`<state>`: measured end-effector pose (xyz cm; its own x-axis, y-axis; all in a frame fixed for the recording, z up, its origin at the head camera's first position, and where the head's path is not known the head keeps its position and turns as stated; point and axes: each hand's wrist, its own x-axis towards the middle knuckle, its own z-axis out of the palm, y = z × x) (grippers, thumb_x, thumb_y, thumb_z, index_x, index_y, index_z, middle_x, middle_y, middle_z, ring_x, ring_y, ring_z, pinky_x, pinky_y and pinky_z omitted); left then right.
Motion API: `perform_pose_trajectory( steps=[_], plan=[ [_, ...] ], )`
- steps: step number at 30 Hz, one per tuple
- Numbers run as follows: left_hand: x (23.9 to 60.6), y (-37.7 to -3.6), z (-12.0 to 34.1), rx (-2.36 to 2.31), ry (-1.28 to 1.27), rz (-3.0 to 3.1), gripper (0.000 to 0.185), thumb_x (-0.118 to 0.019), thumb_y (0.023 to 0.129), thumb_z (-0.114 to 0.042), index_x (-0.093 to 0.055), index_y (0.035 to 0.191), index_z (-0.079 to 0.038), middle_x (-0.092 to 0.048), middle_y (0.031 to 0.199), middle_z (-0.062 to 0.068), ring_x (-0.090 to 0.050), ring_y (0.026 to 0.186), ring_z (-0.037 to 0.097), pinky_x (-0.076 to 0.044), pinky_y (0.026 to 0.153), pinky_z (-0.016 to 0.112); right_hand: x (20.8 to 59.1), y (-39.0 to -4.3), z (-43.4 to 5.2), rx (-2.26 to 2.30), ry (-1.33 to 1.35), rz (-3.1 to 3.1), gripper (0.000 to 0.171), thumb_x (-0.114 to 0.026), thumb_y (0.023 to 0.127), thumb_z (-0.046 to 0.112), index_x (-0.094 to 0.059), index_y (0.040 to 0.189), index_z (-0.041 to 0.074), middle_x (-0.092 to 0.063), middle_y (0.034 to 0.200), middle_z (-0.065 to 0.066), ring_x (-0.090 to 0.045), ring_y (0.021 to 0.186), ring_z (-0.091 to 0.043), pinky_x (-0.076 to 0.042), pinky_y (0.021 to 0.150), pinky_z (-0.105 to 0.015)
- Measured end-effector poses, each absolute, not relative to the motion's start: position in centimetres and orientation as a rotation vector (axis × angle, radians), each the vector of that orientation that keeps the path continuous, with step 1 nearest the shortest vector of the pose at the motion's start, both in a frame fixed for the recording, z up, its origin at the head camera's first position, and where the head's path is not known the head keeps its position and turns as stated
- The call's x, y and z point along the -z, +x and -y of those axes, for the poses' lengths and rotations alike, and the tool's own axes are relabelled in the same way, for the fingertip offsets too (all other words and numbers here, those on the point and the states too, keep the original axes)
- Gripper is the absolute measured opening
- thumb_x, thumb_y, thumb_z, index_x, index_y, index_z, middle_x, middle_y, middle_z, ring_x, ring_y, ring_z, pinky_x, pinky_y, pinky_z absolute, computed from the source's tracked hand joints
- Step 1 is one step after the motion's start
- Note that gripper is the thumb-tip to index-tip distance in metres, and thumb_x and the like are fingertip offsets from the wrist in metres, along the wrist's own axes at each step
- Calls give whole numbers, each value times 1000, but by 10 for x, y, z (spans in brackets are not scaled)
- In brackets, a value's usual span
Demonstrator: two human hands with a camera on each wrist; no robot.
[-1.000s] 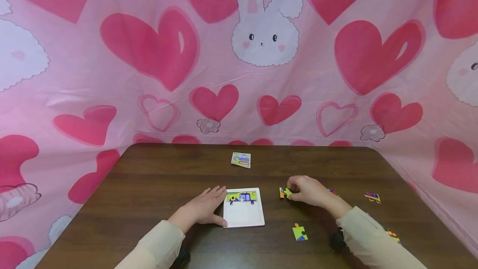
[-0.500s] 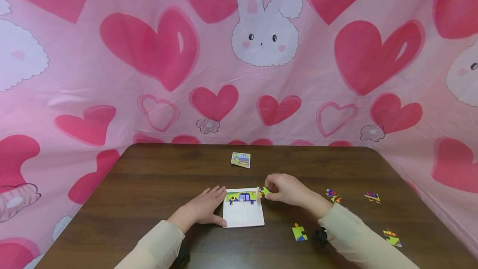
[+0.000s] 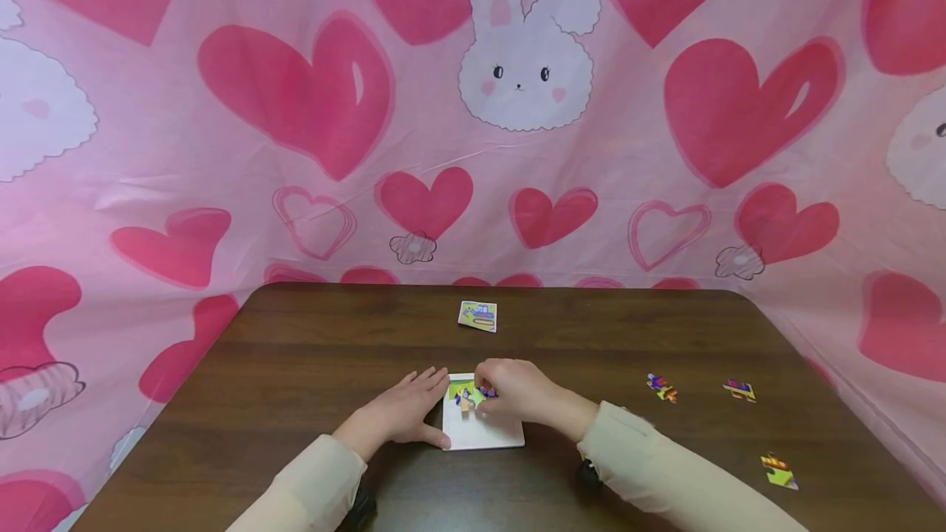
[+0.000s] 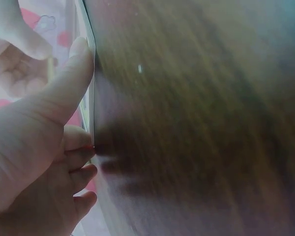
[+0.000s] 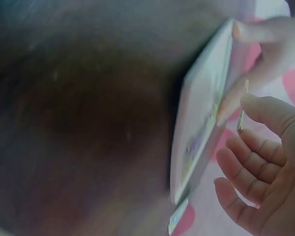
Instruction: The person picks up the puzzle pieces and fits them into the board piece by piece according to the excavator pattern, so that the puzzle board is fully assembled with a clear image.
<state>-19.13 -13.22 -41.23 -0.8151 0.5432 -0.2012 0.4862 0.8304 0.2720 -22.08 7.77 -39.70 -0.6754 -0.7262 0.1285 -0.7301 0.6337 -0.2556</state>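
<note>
Head view, from left to right: a dark brown wood-grain table (image 3: 318,343) is backed by a pink fabric (image 3: 158,146) printed with red hearts and white rabbits. The person's left hand (image 3: 399,413), sleeved in cream cloth (image 3: 310,483), is laid at the left edge of a white square puzzle tray (image 3: 484,435); its fingers are extended and its thumb is rested at the tray's near left corner. Along the far side of the tray, a green and blue printed puzzle section (image 3: 456,388) is seated, partly covered from sight. Over it, an orange and green jigsaw piece (image 3: 466,403) is pinched between the thumb and fingertips of the right hand (image 3: 528,392); in the right wrist view the piece is seen edge-on, apart from the tray. Beyond the tray, a small printed picture card (image 3: 478,315) is laid flat. Farther right, three loose pieces are spread on the table: a purple and orange one (image 3: 662,388), a yellow-green one (image 3: 779,471) nearer the person, and a purple and yellow one (image 3: 740,390).
</note>
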Motion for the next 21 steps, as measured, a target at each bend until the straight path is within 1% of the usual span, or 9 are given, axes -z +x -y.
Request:
perform_pose_trajectory(
  steps=[2, 5, 12, 21],
  plan=[
    [412, -192, 132, -300, 789, -2740, 91, -69, 73, -53, -37, 138, 3, -30, 145, 15, -23, 134, 30, -18, 107, 47, 400, -220, -73, -436, 1280, 2825, 25, -79, 72, 23, -58, 78, 12, -45, 65, 7, -40, 58, -6, -33, 50, -21],
    [413, -193, 132, -291, 796, -2742, 91, -68, 73, -53, -37, 138, 3, -31, 145, 16, -23, 134, 30, -18, 107, 47, 404, -219, -67, -421, 1289, 2827, 24, -78, 71, 22, -57, 76, 13, -42, 63, 9, -39, 56, -6, -31, 49, -21],
    [412, -192, 132, -304, 799, -2746, 91, -69, 73, -52, -37, 137, 4, -31, 145, 16, -23, 134, 31, -18, 107, 47, 410, -218, -59, -388, 1266, 2853, 20, -76, 71, 24, -58, 74, 15, -41, 61, 12, -41, 56, -5, -34, 51, -22],
    [413, -192, 133, -302, 807, -2749, 90, -69, 73, -52, -38, 137, 4, -31, 145, 16, -24, 134, 32, -18, 107, 47, 412, -218, -59, -396, 1248, 2872, 21, -76, 71, 24, -58, 74, 15, -41, 60, 11, -41, 55, -5, -34, 50, -21]
  ],
)
